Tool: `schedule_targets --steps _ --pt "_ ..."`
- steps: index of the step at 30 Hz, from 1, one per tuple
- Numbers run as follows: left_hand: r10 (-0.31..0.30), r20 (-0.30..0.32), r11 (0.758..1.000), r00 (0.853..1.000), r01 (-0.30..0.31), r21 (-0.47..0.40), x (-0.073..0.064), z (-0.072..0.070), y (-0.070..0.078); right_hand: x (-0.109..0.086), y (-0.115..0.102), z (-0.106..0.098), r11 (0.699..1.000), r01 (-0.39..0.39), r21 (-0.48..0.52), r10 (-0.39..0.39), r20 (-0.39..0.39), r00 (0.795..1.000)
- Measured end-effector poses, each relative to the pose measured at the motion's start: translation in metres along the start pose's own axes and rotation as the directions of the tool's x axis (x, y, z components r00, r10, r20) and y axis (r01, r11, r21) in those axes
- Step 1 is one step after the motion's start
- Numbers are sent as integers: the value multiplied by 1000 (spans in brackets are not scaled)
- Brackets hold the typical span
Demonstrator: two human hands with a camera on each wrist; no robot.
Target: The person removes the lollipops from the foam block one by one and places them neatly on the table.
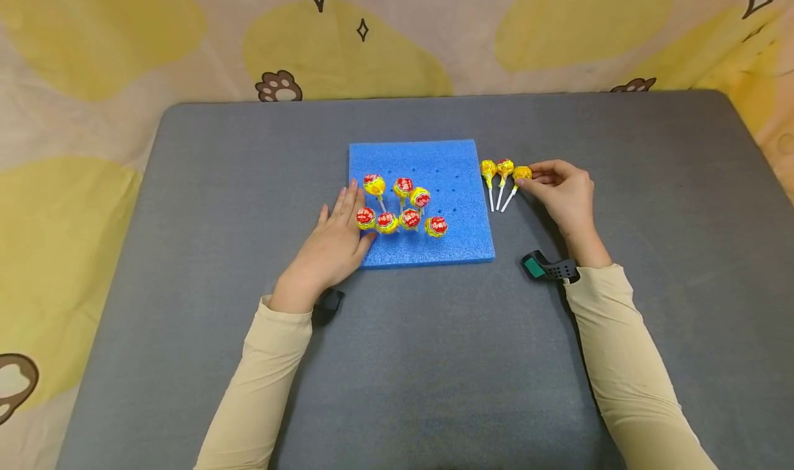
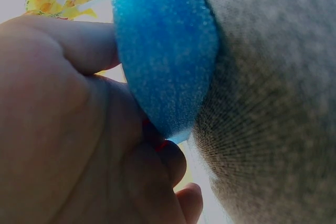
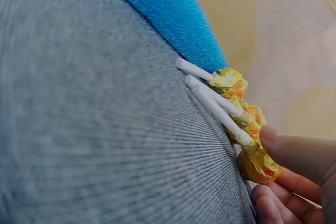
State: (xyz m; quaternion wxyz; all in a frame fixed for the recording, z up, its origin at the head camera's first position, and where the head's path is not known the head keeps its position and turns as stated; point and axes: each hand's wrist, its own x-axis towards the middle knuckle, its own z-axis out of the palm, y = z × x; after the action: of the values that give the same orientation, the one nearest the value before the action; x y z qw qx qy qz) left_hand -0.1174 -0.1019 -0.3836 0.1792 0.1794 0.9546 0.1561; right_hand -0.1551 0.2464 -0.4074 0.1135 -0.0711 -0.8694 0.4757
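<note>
Blue, perforated foam block [image 1: 462, 239] holds seven yellow-and-red wrapped lollipops [image 1: 410, 218] upright by their sticks; the left hand [image 1: 331, 249], fingers extended, rests against the block's left edge, apparently to steady it. Right of the block, the right hand [image 1: 561, 194] pinches one yellow-wrapped, white-stemmed lollipop [image 1: 523, 172] by its head, probably to leave the stem free, beside two matching lollipops [image 1: 505, 167] on the grey table [image 1: 434, 360].

Left hand [image 1: 335, 239] blocks left edge of foam block [image 1: 465, 241]; standing lollipops [image 1: 410, 218] crowd block's left and middle. Room above far-right holes [image 1: 457, 176]. Three lying lollipops [image 1: 505, 169], right hand [image 1: 561, 194] obstruct low approach from right. Wide passage over desk [image 1: 434, 346] between forearms [image 1: 263, 380].
</note>
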Motion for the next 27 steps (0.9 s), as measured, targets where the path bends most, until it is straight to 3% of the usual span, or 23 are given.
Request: schedule_targets --steps 7,17,27 --pt "4 -4 1000 1000 -4 -2 1 -2 1 3 1 -3 998 -28 61 28 -9 1000" --pt "12 -13 1000 1000 -12 -4 1 -4 -2 5 1 -1 992 73 -104 -69 41 997" --pt "14 -10 1000 1000 -14 0 -1 0 -2 0 -1 -1 998 -38 -48 36 -47 998"
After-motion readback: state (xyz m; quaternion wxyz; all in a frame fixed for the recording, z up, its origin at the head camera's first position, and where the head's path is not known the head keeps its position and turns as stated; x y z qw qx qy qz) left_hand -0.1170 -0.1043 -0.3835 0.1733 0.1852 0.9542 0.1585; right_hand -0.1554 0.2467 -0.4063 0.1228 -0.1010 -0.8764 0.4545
